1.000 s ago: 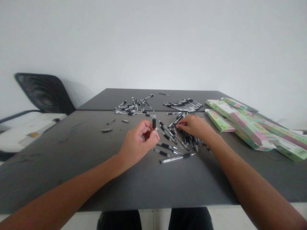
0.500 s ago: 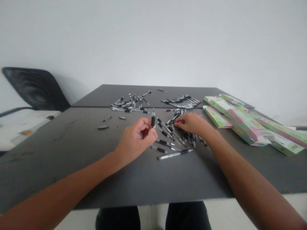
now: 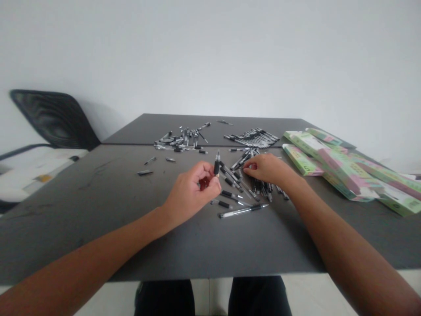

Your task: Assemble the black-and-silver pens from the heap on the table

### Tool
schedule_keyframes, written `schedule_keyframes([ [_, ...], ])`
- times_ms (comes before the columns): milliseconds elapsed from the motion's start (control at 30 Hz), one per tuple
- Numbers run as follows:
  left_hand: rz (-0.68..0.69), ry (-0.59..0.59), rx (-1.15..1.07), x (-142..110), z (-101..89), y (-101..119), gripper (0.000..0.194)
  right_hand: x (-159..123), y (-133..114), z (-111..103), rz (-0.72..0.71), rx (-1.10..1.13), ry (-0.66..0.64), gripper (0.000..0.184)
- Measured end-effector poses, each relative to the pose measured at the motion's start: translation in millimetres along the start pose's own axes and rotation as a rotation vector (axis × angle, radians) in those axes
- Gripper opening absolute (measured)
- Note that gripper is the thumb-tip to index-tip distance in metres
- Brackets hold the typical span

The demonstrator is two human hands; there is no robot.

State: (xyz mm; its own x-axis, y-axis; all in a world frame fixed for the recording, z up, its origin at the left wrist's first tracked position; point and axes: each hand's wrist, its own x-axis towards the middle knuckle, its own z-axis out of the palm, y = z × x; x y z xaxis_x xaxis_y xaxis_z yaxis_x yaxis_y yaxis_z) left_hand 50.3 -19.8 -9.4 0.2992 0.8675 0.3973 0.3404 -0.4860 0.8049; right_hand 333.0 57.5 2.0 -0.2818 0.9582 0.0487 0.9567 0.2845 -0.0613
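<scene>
My left hand (image 3: 192, 188) is closed around an upright pen (image 3: 217, 163), whose black tip end sticks up above the fingers while its lower part is hidden in the hand. My right hand (image 3: 268, 169) reaches over a loose heap of clear-barrelled black-grip pens (image 3: 253, 186), its fingertips on the pens. Whether those fingers grip one cannot be seen. A single pen (image 3: 243, 211) lies apart at the front of the heap, below and right of my left hand.
Farther back lie a scattered pen heap (image 3: 179, 142) and a neat row of pens (image 3: 251, 138). Several loose pen parts (image 3: 145, 172) sit on the dark table (image 3: 98, 206). Green and pink boxes (image 3: 345, 169) are stacked at right; a black chair (image 3: 52, 118) stands at left.
My left hand has shifted slightly right with the pen still in it, and the pen now leans a little to the right. My right hand stays at the heap.
</scene>
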Motion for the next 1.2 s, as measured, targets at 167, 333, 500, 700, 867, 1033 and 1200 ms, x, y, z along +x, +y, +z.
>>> schedule_keyframes([
  [167,0.012,-0.001,-0.008,-0.1,-0.7,-0.2,0.009,-0.4,-1.7,-2.6,0.026,0.033,0.047,0.03],
  [333,0.012,-0.015,0.014,-0.4,-1.8,2.3,0.008,-9.6,1.6,-20.3,0.041,0.257,0.161,0.023],
  [500,0.029,-0.019,0.061,-0.4,-1.9,7.1,0.007,-19.2,-14.5,-33.0,0.001,0.795,0.196,0.028],
  [700,0.063,-0.002,0.1,-0.9,-2.4,6.9,0.006,-27.8,-47.3,-34.9,-0.078,1.135,0.101,0.034],
  [867,0.114,0.005,0.131,-1.9,-3.1,9.1,0.004,-33.6,-53.7,-35.1,-0.141,1.279,0.025,0.038],
  [1033,0.163,0.021,0.144,-4.1,-2.8,13.3,0.002,-38.6,-50.3,-38.5,-0.165,1.394,-0.013,0.035],
  [1200,0.211,0.026,0.16,-3.9,-2.1,14.2,0.003,-42.6,-48.6,-42.5,-0.231,1.418,0.015,0.027],
])
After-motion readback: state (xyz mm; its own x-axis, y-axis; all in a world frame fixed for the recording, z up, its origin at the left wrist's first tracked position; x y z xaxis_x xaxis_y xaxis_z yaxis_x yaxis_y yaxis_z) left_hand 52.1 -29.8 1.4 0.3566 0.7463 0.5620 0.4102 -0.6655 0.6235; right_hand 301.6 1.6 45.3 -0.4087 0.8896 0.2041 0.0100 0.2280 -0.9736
